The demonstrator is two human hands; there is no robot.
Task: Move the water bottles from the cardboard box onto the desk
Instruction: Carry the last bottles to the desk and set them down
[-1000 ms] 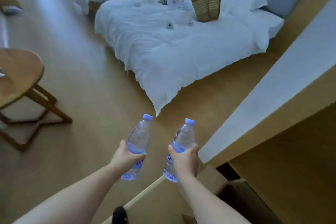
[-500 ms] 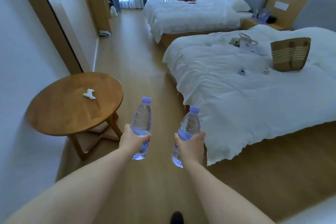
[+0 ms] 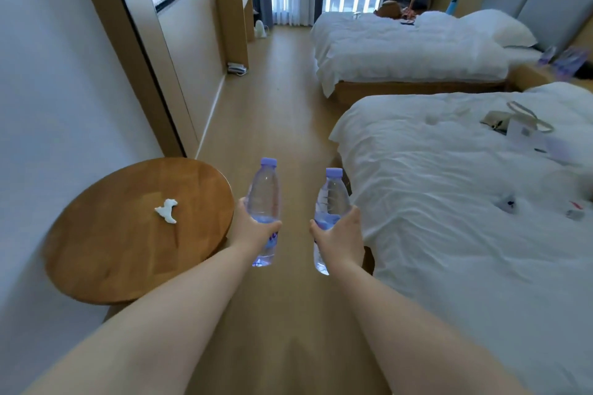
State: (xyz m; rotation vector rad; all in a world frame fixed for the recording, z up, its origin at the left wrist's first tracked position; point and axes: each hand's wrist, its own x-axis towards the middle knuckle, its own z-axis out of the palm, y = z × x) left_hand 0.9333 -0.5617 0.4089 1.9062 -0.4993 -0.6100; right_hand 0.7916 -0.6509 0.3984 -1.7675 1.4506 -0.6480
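My left hand (image 3: 253, 228) grips a clear water bottle (image 3: 264, 192) with a pale purple cap, held upright in front of me. My right hand (image 3: 338, 234) grips a second, similar bottle (image 3: 332, 199), also upright, about a hand's width to the right of the first. Both are held out over the wooden floor between the round table and the near bed. A wooden desk (image 3: 234, 3) stands far down the left wall near the curtains. The cardboard box is out of view.
A round wooden table (image 3: 106, 253) with a crumpled white tissue (image 3: 167, 210) sits left, against the wall. A white bed (image 3: 465, 202) with a bag and small items fills the right; a second bed (image 3: 401, 45) lies beyond. A strip of wooden floor (image 3: 272, 90) runs ahead.
The view has swung left, from the bed and wall corner to along the room's aisle. The round table now lies close at my left. Both hands still hold their bottles upright.
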